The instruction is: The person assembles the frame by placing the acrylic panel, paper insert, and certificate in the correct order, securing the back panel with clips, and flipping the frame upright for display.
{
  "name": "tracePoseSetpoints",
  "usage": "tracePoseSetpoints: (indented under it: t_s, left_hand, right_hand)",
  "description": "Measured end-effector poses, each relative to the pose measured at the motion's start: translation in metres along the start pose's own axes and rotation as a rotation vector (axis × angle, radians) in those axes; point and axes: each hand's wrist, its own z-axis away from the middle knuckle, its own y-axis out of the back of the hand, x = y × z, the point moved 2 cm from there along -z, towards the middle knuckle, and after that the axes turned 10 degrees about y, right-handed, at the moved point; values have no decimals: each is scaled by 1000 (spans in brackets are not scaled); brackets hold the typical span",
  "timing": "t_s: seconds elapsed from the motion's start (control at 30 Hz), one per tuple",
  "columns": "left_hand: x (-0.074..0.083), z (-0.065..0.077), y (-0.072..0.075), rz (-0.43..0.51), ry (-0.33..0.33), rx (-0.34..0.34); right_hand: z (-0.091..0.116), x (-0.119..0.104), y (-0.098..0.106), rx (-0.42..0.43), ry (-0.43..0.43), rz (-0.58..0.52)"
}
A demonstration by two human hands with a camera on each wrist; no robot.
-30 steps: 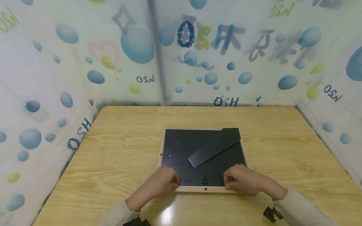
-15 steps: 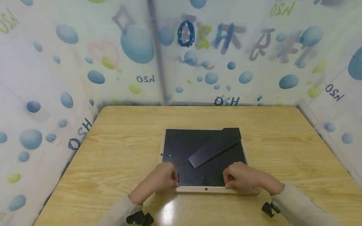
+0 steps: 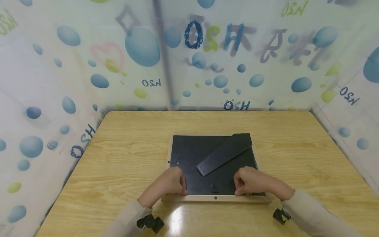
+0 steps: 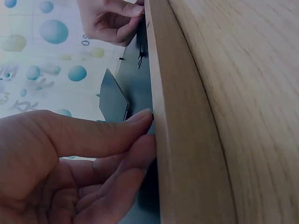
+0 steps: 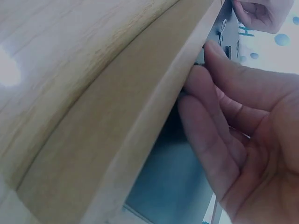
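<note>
A picture frame [image 3: 201, 198] with a pale wooden border lies face down on the table, its near side towards me. Its black backing board [image 3: 186, 148] carries a slanting black easel stand [image 3: 225, 154]. At the near left corner my left hand [image 3: 171, 181] has its fingers curled, thumb and forefinger meeting at a small dark tab [image 4: 153, 116] by the inner edge of the wood. My right hand [image 3: 251, 181] does likewise near the right corner, pinching at a small dark tab [image 5: 200, 62]. The fingertips mostly hide both tabs.
The wooden table [image 3: 127, 141] extends around the frame on all sides. Patterned sheeting [image 3: 219, 65] with blue dots and letters hangs behind it and along both sides. Small black devices, such as the right one [image 3: 281, 216], are strapped at both wrists.
Both hands have shifted slightly up and away from me, wrists rising, while the fingertips stay at the near edge of the frame. The picture frame has not visibly moved.
</note>
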Motion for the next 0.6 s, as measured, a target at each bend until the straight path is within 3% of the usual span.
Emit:
tracePoseSetpoints:
  t_s: [0.3, 0.6]
  left_hand:
    - [5, -3, 0, 35, 61, -26]
    - [4, -6, -1, -11, 89, -7]
  right_hand:
    - [0, 3, -1, 46, -85, -86]
    - [-2, -1, -3, 78, -139, -58]
